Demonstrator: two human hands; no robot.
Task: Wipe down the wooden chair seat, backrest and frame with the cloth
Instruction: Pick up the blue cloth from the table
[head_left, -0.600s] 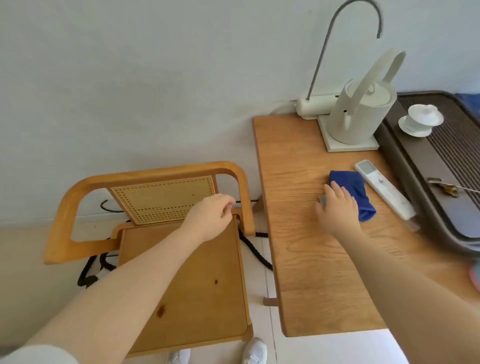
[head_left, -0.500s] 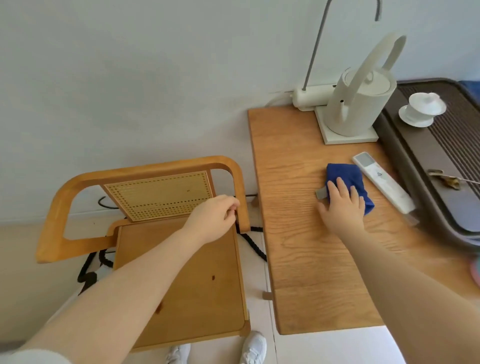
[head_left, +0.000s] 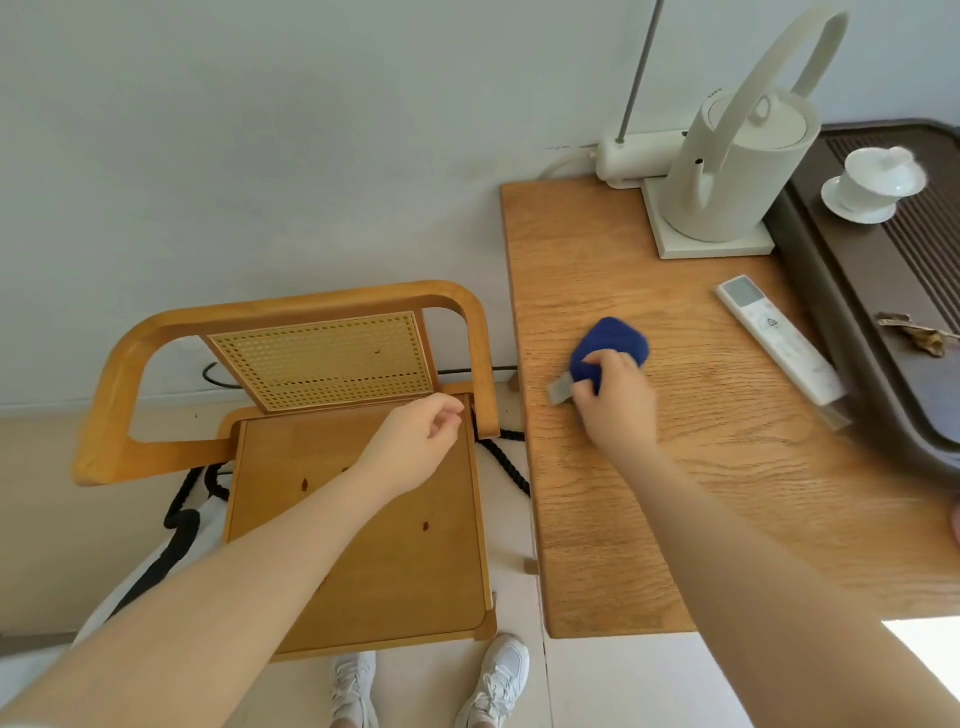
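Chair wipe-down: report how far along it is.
Done: nothing on the chair looks wiped; dark spots sit on the seat. In hand: the right hand grips the blue cloth on the wooden table. The left hand, loosely curled, hangs over the back of the seat and holds nothing. Left: seat, cane backrest and frame.

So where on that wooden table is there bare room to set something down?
The near half of the table is bare, and so is the strip between the kettle and the blue cloth. The right side is crowded by the remote and tea tray.
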